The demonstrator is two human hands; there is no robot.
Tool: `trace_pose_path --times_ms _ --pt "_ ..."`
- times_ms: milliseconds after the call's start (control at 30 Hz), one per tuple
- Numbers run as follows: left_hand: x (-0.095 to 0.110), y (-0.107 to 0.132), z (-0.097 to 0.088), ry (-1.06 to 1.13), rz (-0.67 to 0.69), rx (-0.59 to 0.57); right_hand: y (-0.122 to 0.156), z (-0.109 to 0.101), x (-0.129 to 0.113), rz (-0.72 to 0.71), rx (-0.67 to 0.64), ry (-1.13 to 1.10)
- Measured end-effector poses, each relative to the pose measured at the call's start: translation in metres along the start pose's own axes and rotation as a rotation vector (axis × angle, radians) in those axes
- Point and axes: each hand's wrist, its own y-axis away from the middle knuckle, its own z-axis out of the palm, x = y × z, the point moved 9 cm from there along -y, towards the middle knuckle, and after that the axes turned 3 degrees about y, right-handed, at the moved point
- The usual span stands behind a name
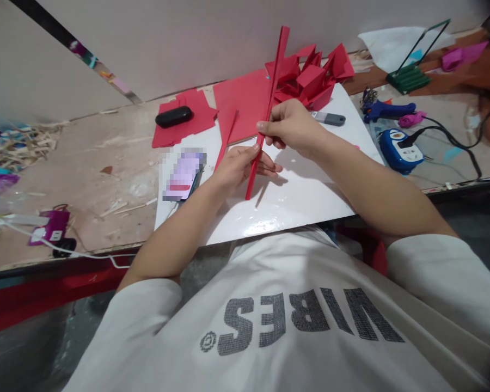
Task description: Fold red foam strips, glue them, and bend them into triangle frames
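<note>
While the long, narrow strip of red paper [280, 60] is held aslant at the centre of the frame, it is pinched mid-length by the right hand [289, 128]; lower down it is gripped under the thumb of the left hand [234, 163], whose other fingers are spread behind. Part-way, by the look of it! A tangled heap of bent red paper pieces [310, 79] is gathered at upper centre-right, probably finished work, while flat red paper sheets [240, 103] are left lying at upper centre, seemingly unused. Whether the strip is fully creased cannot be told.

All this is set out on a glossy white board [310, 201], laid on a littered pale worktop [118, 179]. Wood scraps [20, 141] are strewn at far left, a blue glue gun [392, 110] is parked at upper right, and everything is backed by a plain pale wall [179, 43].
</note>
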Motion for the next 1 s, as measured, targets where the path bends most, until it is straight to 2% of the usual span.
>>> trace_pose_path --times_ms 167,333,433,600,767,1000 --pt "-0.001 0.001 0.005 -0.03 0.01 -0.041 -0.003 -0.011 -0.002 -0.015 0.048 -0.026" --pt "0.0 0.001 0.001 -0.024 0.039 0.036 0.002 0.001 -0.005 -0.025 0.011 -0.013" --pt "0.003 0.003 0.004 -0.035 0.029 0.019 0.004 0.001 -0.005 -0.006 0.013 0.007" --pt "0.004 0.004 0.01 -0.109 0.024 -0.051 0.006 -0.014 -0.016 -0.057 0.086 -0.007" --pt "0.005 0.001 0.005 -0.142 0.063 -0.027 0.0 -0.023 -0.018 -0.079 0.117 0.001" --pt "-0.002 -0.001 0.0 -0.21 0.042 -0.087 -0.012 -0.051 -0.014 -0.179 0.273 -0.065"
